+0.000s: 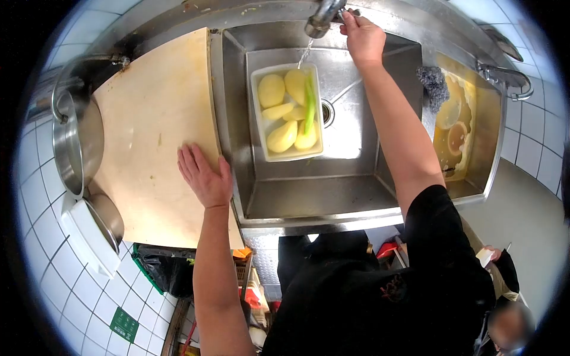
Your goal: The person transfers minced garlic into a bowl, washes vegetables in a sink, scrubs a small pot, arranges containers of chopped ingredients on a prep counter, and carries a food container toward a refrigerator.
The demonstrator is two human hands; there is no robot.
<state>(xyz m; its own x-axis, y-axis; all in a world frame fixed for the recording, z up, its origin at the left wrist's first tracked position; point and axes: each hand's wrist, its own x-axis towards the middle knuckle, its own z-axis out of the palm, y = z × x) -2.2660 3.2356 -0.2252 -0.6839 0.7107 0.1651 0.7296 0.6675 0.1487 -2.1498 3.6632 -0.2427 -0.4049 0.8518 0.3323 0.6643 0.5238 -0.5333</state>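
Note:
My right hand (363, 40) grips the handle of the faucet (321, 22) at the back of the sink. A thin stream of water runs from the spout into a white rectangular tub (256, 113). Several peeled potatoes (282, 136) lie in the tub, along with a long green vegetable stalk (310, 104) whose exact kind I cannot tell. The tub stands inside the steel sink (350, 196), beside the drain (327, 113). My left hand (206, 178) rests flat on a large wooden board (142, 118), near its right edge, fingers stretched out and holding nothing.
Steel bowls (92, 139) and a white container (89, 237) line the board's far left. Right of the sink, a second basin (469, 136) holds yellowish liquid and round items; a dark scrubber (433, 88) sits on its edge. Another person (502, 273) stands at the lower right.

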